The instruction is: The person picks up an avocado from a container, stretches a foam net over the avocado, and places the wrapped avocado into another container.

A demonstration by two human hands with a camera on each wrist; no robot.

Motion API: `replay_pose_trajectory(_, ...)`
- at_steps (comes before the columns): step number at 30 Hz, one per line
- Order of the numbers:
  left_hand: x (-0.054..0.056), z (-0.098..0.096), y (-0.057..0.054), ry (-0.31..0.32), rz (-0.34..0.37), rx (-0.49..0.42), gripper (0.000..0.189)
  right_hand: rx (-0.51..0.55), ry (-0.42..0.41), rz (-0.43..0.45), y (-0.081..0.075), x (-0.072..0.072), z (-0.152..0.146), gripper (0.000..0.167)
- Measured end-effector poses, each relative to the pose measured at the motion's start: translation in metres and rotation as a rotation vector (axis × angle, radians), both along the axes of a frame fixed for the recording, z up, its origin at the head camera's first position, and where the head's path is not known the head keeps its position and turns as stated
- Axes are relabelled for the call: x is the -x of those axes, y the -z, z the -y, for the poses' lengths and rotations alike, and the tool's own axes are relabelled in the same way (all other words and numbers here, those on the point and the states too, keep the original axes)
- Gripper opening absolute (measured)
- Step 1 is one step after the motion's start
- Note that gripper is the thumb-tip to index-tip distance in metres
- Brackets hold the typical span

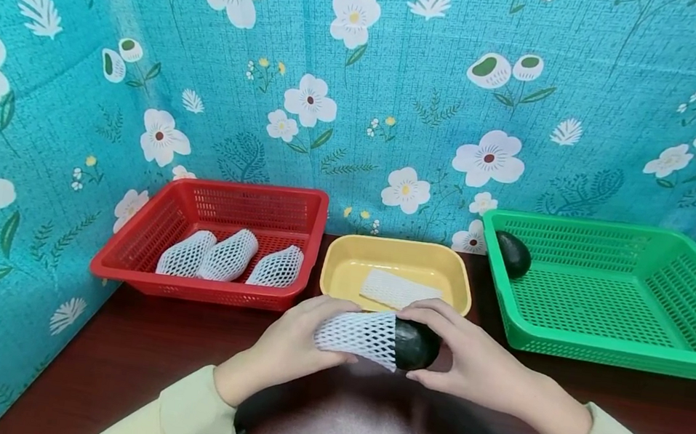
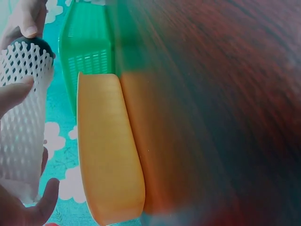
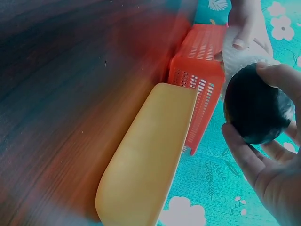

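A dark avocado (image 1: 415, 345) sits partly inside a white foam net sleeve (image 1: 359, 334), held above the table just in front of the yellow tray. My left hand (image 1: 298, 342) grips the sleeve, fingers over the top and thumb below. My right hand (image 1: 468, 354) holds the bare end of the avocado between fingers and thumb. In the right wrist view the round end of the avocado (image 3: 256, 106) shows, with the sleeve against its far side. The left wrist view shows the net sleeve (image 2: 21, 108) stretched over the avocado's tip.
The yellow tray (image 1: 399, 249) holds a flat white net sleeve (image 1: 398, 289). A red basket (image 1: 199, 291) at left holds three net-wrapped fruits (image 1: 231, 255). The green basket (image 1: 621, 350) at right holds one bare avocado (image 1: 512, 255). A flowered blue cloth (image 1: 363, 102) hangs behind.
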State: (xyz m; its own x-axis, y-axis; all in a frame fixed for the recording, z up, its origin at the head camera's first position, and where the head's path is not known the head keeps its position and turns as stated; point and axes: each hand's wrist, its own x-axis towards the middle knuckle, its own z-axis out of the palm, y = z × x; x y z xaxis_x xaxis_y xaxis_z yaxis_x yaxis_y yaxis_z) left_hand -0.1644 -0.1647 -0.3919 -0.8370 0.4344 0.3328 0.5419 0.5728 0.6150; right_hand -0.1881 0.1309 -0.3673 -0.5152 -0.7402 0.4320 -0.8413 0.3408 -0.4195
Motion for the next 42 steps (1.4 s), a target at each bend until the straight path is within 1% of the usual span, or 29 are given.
replay_pose_trajectory(2,0.000,-0.002,-0.001,0.005,-0.017,-0.020,0.065,0.022,-0.014,0.034,0.000,0.000,0.000,0.077)
replay_pose_trajectory(7,-0.001,-0.006,-0.004,0.037,-0.043,-0.064,0.058,0.088,-0.054,0.168,0.002,0.000,0.001,0.076)
replay_pose_trajectory(12,-0.001,-0.009,-0.005,0.060,-0.050,-0.079,0.055,0.121,-0.087,0.252,0.002,-0.001,0.001,0.076)
replay_pose_trajectory(15,-0.001,-0.009,-0.005,0.063,-0.038,-0.087,0.055,0.130,-0.119,0.317,0.001,-0.001,0.000,0.074)
replay_pose_trajectory(18,-0.001,-0.008,-0.003,0.068,-0.014,-0.107,0.056,0.136,-0.130,0.374,0.000,-0.002,-0.002,0.074)
replay_pose_trajectory(21,0.000,-0.008,-0.002,0.077,0.005,-0.131,0.060,0.161,-0.120,0.408,-0.001,-0.003,-0.003,0.074)
replay_pose_trajectory(24,0.001,-0.009,-0.001,0.091,0.008,-0.153,0.064,0.197,-0.099,0.443,-0.001,-0.003,-0.001,0.070)
replay_pose_trajectory(27,0.000,-0.010,-0.002,0.105,0.007,-0.180,0.065,0.236,-0.095,0.446,0.000,-0.004,0.001,0.064)
replay_pose_trajectory(32,-0.001,-0.012,-0.003,0.110,0.038,-0.200,0.067,0.303,-0.111,0.384,0.005,-0.003,0.002,0.061)
replay_pose_trajectory(36,-0.001,-0.013,-0.003,0.107,0.061,-0.180,0.068,0.338,-0.074,0.392,0.010,-0.005,0.003,0.058)
replay_pose_trajectory(39,-0.001,-0.015,-0.003,0.105,0.065,-0.159,0.070,0.353,-0.031,0.421,0.013,-0.006,0.003,0.055)
replay_pose_trajectory(42,0.000,-0.017,-0.002,0.107,0.060,-0.139,0.072,0.365,-0.007,0.418,0.017,-0.006,0.005,0.053)
